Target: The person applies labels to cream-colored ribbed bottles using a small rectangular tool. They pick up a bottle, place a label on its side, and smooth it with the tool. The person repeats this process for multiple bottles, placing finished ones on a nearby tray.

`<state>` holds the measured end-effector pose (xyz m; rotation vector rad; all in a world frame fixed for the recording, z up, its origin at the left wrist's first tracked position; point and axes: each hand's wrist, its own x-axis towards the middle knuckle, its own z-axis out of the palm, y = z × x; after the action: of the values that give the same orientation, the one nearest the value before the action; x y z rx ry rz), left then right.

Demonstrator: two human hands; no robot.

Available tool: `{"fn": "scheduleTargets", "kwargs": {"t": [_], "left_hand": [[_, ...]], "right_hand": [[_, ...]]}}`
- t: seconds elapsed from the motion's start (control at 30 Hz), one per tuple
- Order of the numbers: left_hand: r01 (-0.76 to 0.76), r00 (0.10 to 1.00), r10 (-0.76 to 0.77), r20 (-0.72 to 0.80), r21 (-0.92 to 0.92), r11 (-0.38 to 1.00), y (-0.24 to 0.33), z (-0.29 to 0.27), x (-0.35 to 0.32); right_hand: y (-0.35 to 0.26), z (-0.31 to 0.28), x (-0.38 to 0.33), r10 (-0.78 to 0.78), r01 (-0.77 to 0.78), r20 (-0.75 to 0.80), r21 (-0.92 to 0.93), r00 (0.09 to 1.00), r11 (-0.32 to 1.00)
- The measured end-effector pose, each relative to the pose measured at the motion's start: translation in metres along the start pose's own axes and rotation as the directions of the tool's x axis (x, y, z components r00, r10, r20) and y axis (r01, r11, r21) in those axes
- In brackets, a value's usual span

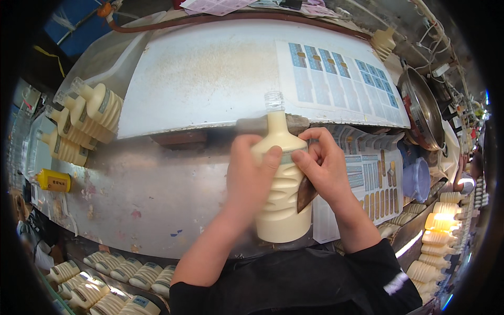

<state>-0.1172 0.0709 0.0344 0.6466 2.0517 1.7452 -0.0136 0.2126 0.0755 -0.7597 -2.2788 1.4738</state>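
A cream bottle with a ribbed body and a clear threaded glass neck stands slightly tilted before me, at the edge of the white board. Around its left side my left hand is closed, somewhat blurred, with the thumb on the shoulder. A narrow grey-green label crosses the shoulder between both thumbs. My right hand has its fingers curled and its thumb pressed on the label's right end. Below that hand a dark brown flat piece lies against the bottle; how it is held is hidden.
Printed decal sheets lie on the white board and to the right. Similar bottles lean at the left, near a yellow bottle. A metal pan and a purple bucket stand right. Several bottles lie below.
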Motion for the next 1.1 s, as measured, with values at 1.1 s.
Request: {"fn": "scheduleTargets", "kwargs": {"t": [1.1], "left_hand": [[0.248,0.965,-0.247,0.091,-0.627,0.739,-0.003,-0.003,-0.014]], "right_hand": [[-0.028,-0.010,-0.020,-0.426,0.418,-0.272,-0.091,0.863,0.904]]}}
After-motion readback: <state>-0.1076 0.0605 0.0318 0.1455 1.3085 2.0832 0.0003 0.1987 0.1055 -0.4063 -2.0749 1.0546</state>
